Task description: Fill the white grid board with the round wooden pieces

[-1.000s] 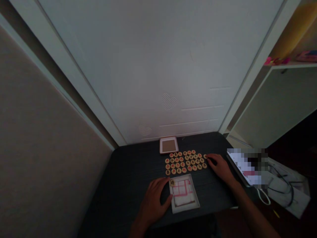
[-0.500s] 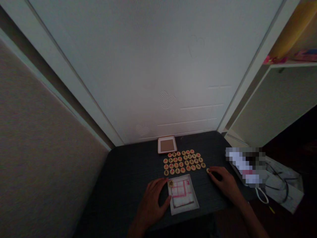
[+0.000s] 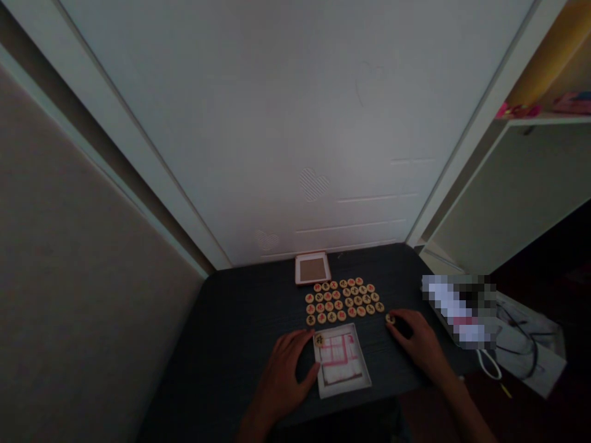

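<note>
My left hand (image 3: 289, 369) rests at the left side of a shallow white box (image 3: 344, 391), thumb and fingers apart along its edge. One round Chinese chess piece (image 3: 320, 340) lies in the box's far left corner. My right hand (image 3: 415, 335) pinches another Chinese chess piece (image 3: 390, 319) between thumb and fingertips, low over the dark table. Beyond the box, several more round wooden chess pieces (image 3: 341, 316) with red or black characters lie in rows; the held piece is just right of the nearest row.
A second shallow box or lid (image 3: 313, 269) with a brown inside lies at the table's back, by the white panel (image 3: 277, 123). Right of the dark table (image 3: 231, 332) are a blurred-out item (image 3: 457, 311), a white cord (image 3: 490, 364) and a pale box with dark cables (image 3: 530, 344).
My right hand still pinches the piece at nearly the same spot, which shows slightly more now. My left hand stays by the box; the view has shifted slightly.
</note>
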The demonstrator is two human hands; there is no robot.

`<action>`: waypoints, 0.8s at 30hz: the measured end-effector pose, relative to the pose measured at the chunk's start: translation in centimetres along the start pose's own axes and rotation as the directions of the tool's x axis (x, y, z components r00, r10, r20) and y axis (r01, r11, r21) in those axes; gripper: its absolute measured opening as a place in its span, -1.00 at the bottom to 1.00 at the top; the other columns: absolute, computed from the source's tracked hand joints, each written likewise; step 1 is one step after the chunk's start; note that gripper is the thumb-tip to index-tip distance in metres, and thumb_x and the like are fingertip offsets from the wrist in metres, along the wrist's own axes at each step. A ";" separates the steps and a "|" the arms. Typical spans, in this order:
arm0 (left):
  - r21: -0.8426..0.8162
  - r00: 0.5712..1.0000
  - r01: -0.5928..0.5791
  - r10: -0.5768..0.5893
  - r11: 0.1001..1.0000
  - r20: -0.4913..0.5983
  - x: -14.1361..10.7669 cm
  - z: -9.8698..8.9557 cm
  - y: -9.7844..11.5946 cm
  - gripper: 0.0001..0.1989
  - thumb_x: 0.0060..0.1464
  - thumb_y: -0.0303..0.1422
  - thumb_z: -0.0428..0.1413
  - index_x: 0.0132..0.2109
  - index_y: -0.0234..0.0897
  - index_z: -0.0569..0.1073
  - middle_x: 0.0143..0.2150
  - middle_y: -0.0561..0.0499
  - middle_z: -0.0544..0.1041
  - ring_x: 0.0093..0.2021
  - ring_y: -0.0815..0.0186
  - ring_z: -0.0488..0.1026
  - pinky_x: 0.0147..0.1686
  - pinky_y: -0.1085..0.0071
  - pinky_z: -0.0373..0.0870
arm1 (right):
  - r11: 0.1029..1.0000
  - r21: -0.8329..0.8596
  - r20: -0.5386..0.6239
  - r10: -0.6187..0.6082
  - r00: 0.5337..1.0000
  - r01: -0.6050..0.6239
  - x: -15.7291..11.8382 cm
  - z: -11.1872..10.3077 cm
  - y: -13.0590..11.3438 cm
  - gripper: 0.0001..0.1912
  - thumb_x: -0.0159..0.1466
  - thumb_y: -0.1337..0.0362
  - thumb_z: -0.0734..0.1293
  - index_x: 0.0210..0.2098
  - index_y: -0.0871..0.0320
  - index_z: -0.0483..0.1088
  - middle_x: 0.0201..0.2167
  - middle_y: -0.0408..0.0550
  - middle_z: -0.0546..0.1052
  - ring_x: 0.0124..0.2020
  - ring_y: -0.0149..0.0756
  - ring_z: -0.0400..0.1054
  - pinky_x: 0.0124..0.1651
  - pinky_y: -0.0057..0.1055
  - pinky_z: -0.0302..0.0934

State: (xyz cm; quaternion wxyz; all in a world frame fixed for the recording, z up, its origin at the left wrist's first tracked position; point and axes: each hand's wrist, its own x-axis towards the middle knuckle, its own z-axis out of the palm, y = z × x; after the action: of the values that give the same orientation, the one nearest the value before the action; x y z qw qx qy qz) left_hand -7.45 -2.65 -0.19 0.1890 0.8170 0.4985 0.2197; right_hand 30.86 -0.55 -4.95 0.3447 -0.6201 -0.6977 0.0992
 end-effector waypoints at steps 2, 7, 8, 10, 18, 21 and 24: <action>0.000 1.000 0.004 -0.004 1.000 0.007 0.0 0.0 0.0 -0.45 0.24 -0.21 0.11 0.33 -0.13 0.27 0.25 -0.12 0.41 0.24 0.06 0.33 0.23 0.05 0.29 | 1.000 -0.005 -0.015 0.008 1.000 -0.008 -0.2 0.0 0.0 -0.67 0.27 0.05 0.38 -0.04 0.05 0.50 -0.09 0.03 0.60 -0.05 -0.04 0.47 0.03 -0.08 0.38; 0.006 1.000 0.012 -0.012 1.000 0.005 0.1 0.0 0.0 -0.44 0.23 -0.21 0.12 0.33 -0.11 0.27 0.26 -0.10 0.40 0.24 0.06 0.32 0.24 0.05 0.29 | 1.000 0.022 -0.024 0.023 0.999 -0.022 -0.3 -0.1 -0.5 -0.68 0.29 0.04 0.36 -0.06 0.05 0.51 -0.12 0.02 0.61 -0.09 -0.07 0.49 -0.01 -0.12 0.41; 0.008 1.000 0.010 -0.010 1.000 0.001 0.0 0.0 0.1 -0.44 0.22 -0.21 0.12 0.33 -0.11 0.27 0.25 -0.10 0.41 0.24 0.06 0.33 0.24 0.05 0.29 | 0.999 0.033 -0.028 0.022 0.999 -0.021 -0.4 -0.2 -0.8 -0.68 0.29 0.04 0.36 -0.05 0.06 0.51 -0.12 0.02 0.61 -0.10 -0.08 0.50 -0.03 -0.14 0.43; 0.011 1.000 0.003 -0.003 1.000 -0.007 0.0 0.1 0.1 -0.44 0.22 -0.21 0.12 0.33 -0.10 0.28 0.25 -0.09 0.42 0.23 0.06 0.34 0.24 0.05 0.29 | 0.998 0.060 -0.033 0.010 0.999 -0.008 -0.5 -0.2 -1.8 -0.68 0.31 0.06 0.35 -0.03 0.06 0.49 -0.12 0.00 0.61 -0.13 -0.12 0.52 -0.07 -0.19 0.45; -0.063 0.997 0.012 -0.017 0.998 -0.073 0.0 -0.2 0.2 -0.43 0.21 -0.18 0.14 0.32 -0.13 0.29 0.26 -0.12 0.43 0.23 0.04 0.36 0.22 0.03 0.31 | 0.977 0.139 -0.071 -0.154 0.986 0.163 -1.0 0.6 -7.9 -0.70 0.33 0.16 0.35 0.03 0.04 0.45 -0.08 -0.02 0.60 -0.08 -0.16 0.52 -0.02 -0.24 0.47; -0.169 0.994 0.052 -0.068 0.984 -0.086 0.0 -0.7 1.3 -0.57 0.24 -0.19 0.11 0.22 -0.12 0.41 0.17 -0.12 0.51 0.17 0.06 0.42 0.22 0.04 0.30 | 0.950 0.192 -0.065 -0.237 0.969 0.245 -1.3 1.1 -10.7 -0.72 0.34 0.20 0.35 0.04 0.03 0.44 -0.09 -0.03 0.61 -0.07 -0.19 0.53 0.00 -0.27 0.47; -0.345 0.987 0.137 -0.156 0.929 -0.027 0.2 -1.2 3.3 -0.62 0.26 -0.17 0.08 0.17 -0.12 0.45 0.01 -0.09 0.61 -0.03 0.14 0.53 0.10 0.15 0.41 | 0.915 0.242 -0.078 -0.312 0.947 0.321 -1.6 1.8 -12.9 -0.70 0.35 0.25 0.34 0.08 0.05 0.41 -0.06 -0.01 0.60 -0.05 -0.21 0.53 0.01 -0.32 0.48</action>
State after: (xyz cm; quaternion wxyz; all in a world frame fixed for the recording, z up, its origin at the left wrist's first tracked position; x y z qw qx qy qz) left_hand -5.62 -3.83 2.57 0.3305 0.7260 0.5173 0.3099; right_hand 19.43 -4.28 0.43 0.4451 -0.4521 -0.7639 0.1183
